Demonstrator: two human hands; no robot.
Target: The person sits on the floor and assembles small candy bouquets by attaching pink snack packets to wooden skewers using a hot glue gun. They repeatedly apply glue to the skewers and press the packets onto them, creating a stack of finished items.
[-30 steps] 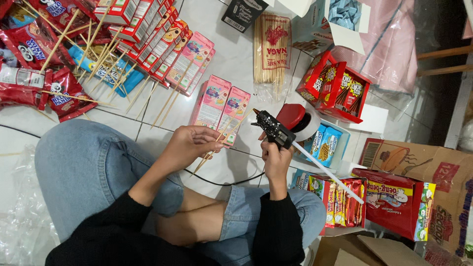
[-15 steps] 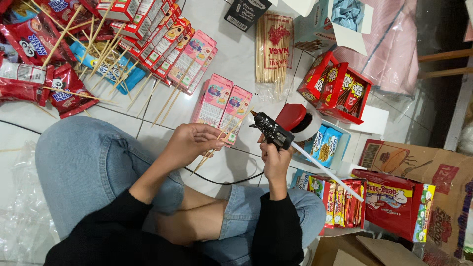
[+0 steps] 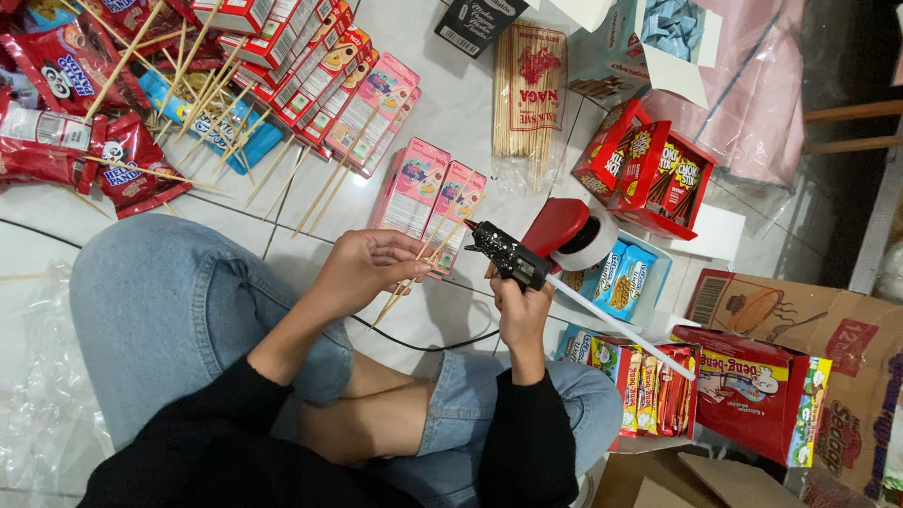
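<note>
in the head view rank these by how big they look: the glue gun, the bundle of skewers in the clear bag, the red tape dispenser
1. bundle of skewers
2. glue gun, counting its white glue stick; the gun is nearer the camera, so this is unsure
3. red tape dispenser

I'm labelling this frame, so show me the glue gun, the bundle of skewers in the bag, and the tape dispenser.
Glue gun (image 3: 505,256), head view, on its black body.
Skewer bundle (image 3: 530,94), head view, on the middle of the bag.
Tape dispenser (image 3: 557,228), head view, on its red housing.
</note>
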